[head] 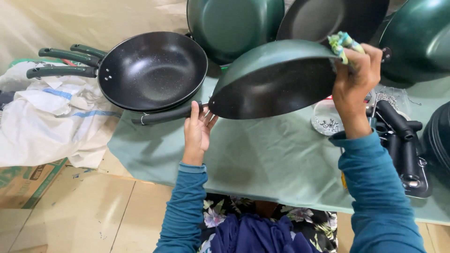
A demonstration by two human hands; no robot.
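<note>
Pan [274,82], green outside and speckled black inside, hangs tilted in the air between my two hands, above the pale green cloth [262,159] that covers the table. Its long axis runs from its dark handle [164,115] at about eight o'clock up to its far rim at about two o'clock, and the black inside faces down toward me.

From the head camera, my left hand [198,129] sits at the handle end, at seven o'clock from the pan's middle. Its fingers are loosely curled around the joint where handle meets bowl, more a cradle than a tight grip. My right hand [357,77] is at three o'clock, fist closed around a bunched yellow-green rag [342,44] pressed to the pan's outer rim. The left hand is nearer the handle, the right nearer the bowl; both touch the pan.

At ten o'clock a stack of finished pans [152,70] lies flat, their green handles pointing to nine o'clock, just beside my pan's handle. At twelve, one and two o'clock more green pans [234,26] lean upright, very near the raised rim. At four o'clock loose black handles [398,136] lie in a tray, next to a small dish of screws [328,122]. A white sack [51,117] lies at nine o'clock. Open room is mainly toward six o'clock, over bare cloth.
</note>
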